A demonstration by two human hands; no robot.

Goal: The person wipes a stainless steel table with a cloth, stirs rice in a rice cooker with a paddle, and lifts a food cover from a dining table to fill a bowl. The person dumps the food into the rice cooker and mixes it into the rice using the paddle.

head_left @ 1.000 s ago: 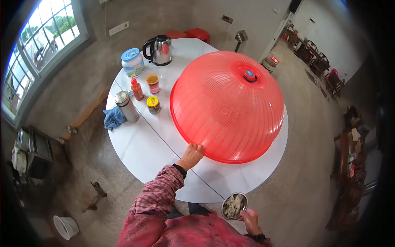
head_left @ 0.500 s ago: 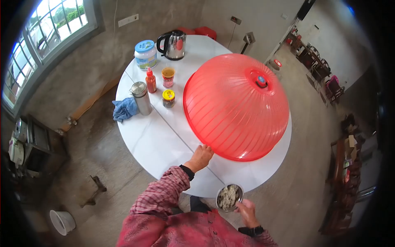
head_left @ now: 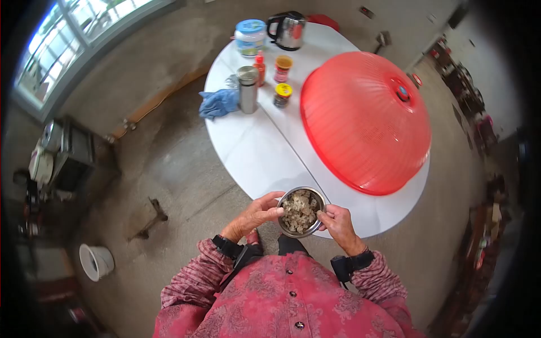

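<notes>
- Red cover (head_left: pixel 366 127), head view: it sits dome-up on the table (head_left: pixel 248 143) with no hand on it; half a second ago the left hand was at its near edge.
- Left hand (head_left: pixel 256 214) has come away from the cover and over to the bowl (head_left: pixel 317 197). It is partly closed, curved round the bowl's left side, thumb at the rim and fingers behind.
- Right hand (head_left: pixel 339 222), which had the bowl by itself before, keeps its pinch on the right side: thumb over the rim, the other fingers mostly hidden below.
- Bowl and hands are now close in front of the body, at the table's near edge. Whether the bowl's base touches the tabletop I cannot tell; it looks held up.
- Pale, lumpy food (head_left: pixel 301 211) fills much of the bowl, and no tool shows in it.
- So the work, as I judge it, has passed from the cover to the bowl alone, which two hands steady better than one.
- Nothing else on the table looks moved: flask (head_left: pixel 248 90) beside the blue cloth (head_left: pixel 220 103), yellow-lidded jar (head_left: pixel 283 95) between flask and cover, kettle (head_left: pixel 287 32) at the far side. What lies under the cover I cannot make out.
</notes>
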